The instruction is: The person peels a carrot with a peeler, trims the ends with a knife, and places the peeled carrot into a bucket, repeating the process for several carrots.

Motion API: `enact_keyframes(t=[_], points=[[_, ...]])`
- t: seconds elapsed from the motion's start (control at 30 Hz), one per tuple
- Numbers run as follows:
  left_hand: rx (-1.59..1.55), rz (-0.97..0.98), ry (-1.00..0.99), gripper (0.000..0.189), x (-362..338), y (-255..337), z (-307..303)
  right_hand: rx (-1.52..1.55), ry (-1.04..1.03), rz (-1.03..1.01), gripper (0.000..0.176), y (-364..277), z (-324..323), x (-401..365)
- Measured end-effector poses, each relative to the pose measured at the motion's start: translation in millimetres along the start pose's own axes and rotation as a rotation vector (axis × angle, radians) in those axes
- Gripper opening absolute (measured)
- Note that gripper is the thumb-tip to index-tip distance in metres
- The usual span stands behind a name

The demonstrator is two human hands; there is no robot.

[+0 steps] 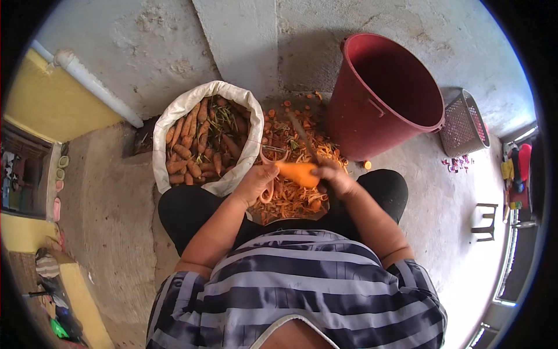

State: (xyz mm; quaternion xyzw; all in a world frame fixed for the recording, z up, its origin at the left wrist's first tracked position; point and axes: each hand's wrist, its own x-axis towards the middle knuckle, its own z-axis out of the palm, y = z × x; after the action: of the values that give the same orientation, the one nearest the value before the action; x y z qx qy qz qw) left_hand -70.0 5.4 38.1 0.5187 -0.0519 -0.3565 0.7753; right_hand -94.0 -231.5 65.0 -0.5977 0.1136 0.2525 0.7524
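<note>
To my left, a white sack of unpeeled carrots is standing open, and my left hand is closing around a peeler and one end of a peeled carrot. Above the orange peelings, my right hand is gripping the carrot's other end along with a knife, while a red bin is standing beyond it to the right.

My right hand hides the handle of the knife, whose blade is blurred. I cannot see the bottom inside the red bin.
</note>
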Motion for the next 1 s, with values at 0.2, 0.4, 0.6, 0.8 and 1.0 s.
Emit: enact_keyframes(t=[0.2, 0.4, 0.6, 0.8, 1.0], points=[[0.074, -0.236, 0.164, 0.039, 9.5, -31.1, -30.8, 0.564, 0.115, -0.65, 0.035, -92.6, -51.4, -1.0], [0.731, -0.413, 0.203, 0.037, 17.6, -52.5, -54.0, 0.369, 0.362, -0.487, 0.048, -103.7, -56.2, -21.8], [0.954, -0.278, 0.385, 0.032, 29.5, -54.3, -79.3, -0.052, 0.437, -0.269, 0.05, -33.4, -50.9, -61.6], [1.068, -0.529, 0.886, 0.076, 43.6, 2.5, -101.3, -0.915, 0.892, -0.113, 0.06, -16.3, -57.4, -90.8], [1.371, -1.037, 0.751, 0.077, 71.3, -57.6, -200.8, -1.15, 1.014, 0.057, 0.06, 14.2, -80.7, -83.3]])
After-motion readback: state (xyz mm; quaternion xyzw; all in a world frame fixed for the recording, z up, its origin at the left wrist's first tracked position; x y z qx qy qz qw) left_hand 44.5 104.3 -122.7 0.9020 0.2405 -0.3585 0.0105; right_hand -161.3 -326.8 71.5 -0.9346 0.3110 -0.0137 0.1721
